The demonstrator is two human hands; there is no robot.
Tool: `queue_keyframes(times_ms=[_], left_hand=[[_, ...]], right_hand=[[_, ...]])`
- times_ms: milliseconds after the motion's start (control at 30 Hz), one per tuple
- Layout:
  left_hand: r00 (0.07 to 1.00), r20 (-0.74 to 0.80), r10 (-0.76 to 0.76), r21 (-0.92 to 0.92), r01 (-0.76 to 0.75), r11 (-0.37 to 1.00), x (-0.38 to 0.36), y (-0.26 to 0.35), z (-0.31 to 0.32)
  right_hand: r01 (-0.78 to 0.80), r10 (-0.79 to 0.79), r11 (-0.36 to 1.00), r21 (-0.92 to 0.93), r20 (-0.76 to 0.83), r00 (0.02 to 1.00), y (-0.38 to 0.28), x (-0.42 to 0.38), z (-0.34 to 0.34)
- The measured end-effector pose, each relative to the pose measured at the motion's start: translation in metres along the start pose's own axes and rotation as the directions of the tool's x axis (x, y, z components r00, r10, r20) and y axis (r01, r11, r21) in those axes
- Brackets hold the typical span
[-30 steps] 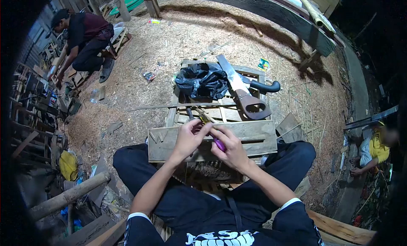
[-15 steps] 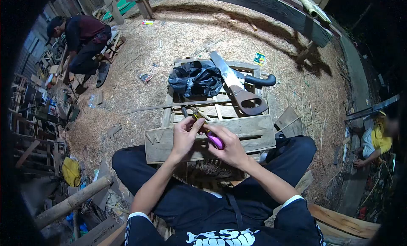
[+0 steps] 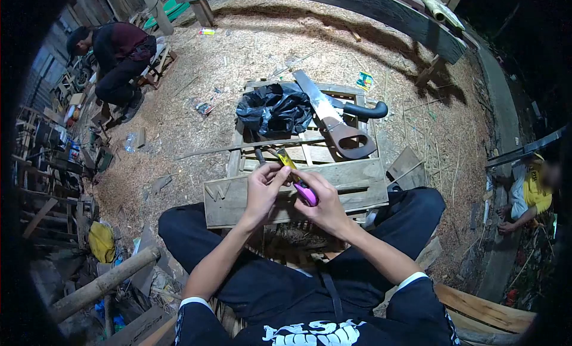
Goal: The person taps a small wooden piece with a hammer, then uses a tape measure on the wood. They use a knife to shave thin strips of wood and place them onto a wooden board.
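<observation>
My right hand (image 3: 322,204) is wrapped round a tool with a purple handle (image 3: 306,194) and a yellow front part (image 3: 285,159). Closed beside it, my left hand (image 3: 266,194) pinches near the yellow part; what its fingertips grip is too small to name. Both hands are above a wooden board (image 3: 357,182) on the near side of a low slatted table. On the slats lie a black plastic bag (image 3: 274,110), a handsaw (image 3: 336,128) with a brown handle, and a tool with a black curved handle (image 3: 366,112).
At the upper left a person (image 3: 119,54) crouches among wood pieces. Another person in a yellow shirt (image 3: 536,188) is at the far right. A long beam (image 3: 333,3) crosses the top. Bamboo (image 3: 107,283) lies at lower left, and wood shavings (image 3: 185,95) cover the ground.
The yellow part of the tool is now more exposed and points up and away between my hands. The crouching person's feet and arms have shifted slightly.
</observation>
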State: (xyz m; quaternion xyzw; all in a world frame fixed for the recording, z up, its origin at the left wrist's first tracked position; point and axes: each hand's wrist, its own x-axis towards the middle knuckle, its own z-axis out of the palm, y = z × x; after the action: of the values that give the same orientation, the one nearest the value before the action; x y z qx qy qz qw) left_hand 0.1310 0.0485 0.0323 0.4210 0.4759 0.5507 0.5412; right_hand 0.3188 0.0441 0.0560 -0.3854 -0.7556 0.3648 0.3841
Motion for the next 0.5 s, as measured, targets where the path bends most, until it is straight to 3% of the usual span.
queue_keyframes(times_ms=[233,333,400,500], left_hand=[[0.999,-0.037,-0.004,0.074,0.007,0.997,-0.005,-0.006,-0.001],[0.997,-0.079,-0.022,0.022,0.024,0.999,-0.009,-0.009,0.004],[0.985,-0.144,-0.098,-0.117,0.081,0.99,-0.012,-0.011,0.007],[0.976,-0.191,-0.105,-0.134,0.08,0.988,-0.015,-0.006,0.012]], right_hand=[[-0.013,0.013,1.0,0.016,-0.001,1.0,0.0,0.002,-0.001],[-0.01,0.011,1.0,0.02,-0.044,0.999,0.001,-0.001,0.006],[-0.063,0.066,0.996,0.056,-0.067,0.996,0.001,-0.003,0.01],[-0.045,0.048,0.998,0.045,-0.081,0.996,-0.001,-0.004,0.012]])
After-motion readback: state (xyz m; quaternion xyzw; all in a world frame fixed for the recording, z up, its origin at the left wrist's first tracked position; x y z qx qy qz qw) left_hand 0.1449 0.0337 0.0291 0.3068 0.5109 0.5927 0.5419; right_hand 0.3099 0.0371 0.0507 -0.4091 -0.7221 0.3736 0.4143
